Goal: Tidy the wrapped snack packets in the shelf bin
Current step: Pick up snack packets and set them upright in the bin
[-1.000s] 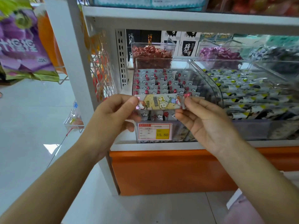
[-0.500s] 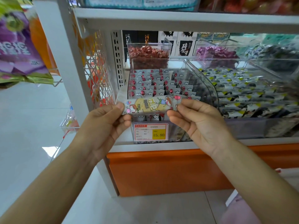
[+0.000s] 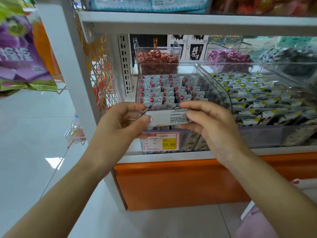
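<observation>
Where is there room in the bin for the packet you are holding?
Best bet: the dark strip between the rightmost packet rows and the bin's curved clear wall looks open. The left rows are packed tight, and the neighbouring bin is full. The bin's front is hidden behind the left hand and right hand pinching the packet.

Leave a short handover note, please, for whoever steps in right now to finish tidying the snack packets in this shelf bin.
Left hand pinches the left end of one packet; right hand pinches its right end.
The packet is held level in front of the clear bin, above the price label, with its silver printed back facing the camera.
Done: the rowed packets in the bin stand in fairly neat lines.
Left: set the held packet into a row, probably at the front.
</observation>
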The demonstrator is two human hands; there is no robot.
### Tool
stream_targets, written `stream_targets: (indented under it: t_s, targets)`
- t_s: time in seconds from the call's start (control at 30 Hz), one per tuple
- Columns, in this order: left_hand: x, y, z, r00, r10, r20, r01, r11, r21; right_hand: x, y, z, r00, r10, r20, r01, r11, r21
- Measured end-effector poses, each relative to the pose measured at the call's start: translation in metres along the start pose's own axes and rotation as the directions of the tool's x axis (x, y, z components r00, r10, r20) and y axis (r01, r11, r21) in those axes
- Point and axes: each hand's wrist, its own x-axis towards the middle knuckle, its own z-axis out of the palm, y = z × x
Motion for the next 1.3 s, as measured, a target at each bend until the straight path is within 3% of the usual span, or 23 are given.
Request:
stream_targets:
  t_s: [0.17,0.33,0.5,0.7,0.9,1.03,1.2,1.3]
  targets:
    - [-0.003,0.006,-0.001,0.998,0.050,0.044,-0.056,0.988,0.146,-0.001,-0.002,0.003,0.996,-0.067,-0.055,0.061,0.992,-0.110]
    - [-0.006,0.009,0.003,0.995,0.068,0.073,-0.085,0.962,0.260,0.000,0.000,0.004,0.978,-0.179,-0.107,0.134,0.932,-0.337]
    - [-0.005,0.012,0.003,0.998,0.050,0.023,-0.054,0.962,0.267,-0.002,0.000,0.011,0.979,-0.204,-0.023,0.182,0.913,-0.366]
    - [0.000,0.013,-0.006,0.994,0.104,0.037,-0.111,0.915,0.389,-0.004,0.000,0.013,0.979,-0.201,0.013,0.192,0.915,-0.355]
    - [-0.003,0.011,-0.004,0.989,0.110,0.101,-0.144,0.882,0.448,-0.005,0.001,0.013,0.978,-0.194,-0.073,0.155,0.918,-0.364]
    - [-0.004,0.010,-0.001,0.979,0.141,0.145,-0.196,0.840,0.506,-0.003,0.004,0.009,0.994,-0.057,-0.094,0.034,0.974,-0.224]
    - [0.003,0.009,-0.001,0.971,0.237,0.042,-0.223,0.818,0.530,-0.001,0.005,0.010,0.999,-0.036,0.025,0.036,0.999,0.020]
    - [0.011,0.006,-0.004,0.963,0.270,-0.004,-0.222,0.800,0.557,0.004,0.005,0.010,0.997,-0.049,0.055,0.052,0.997,-0.054]
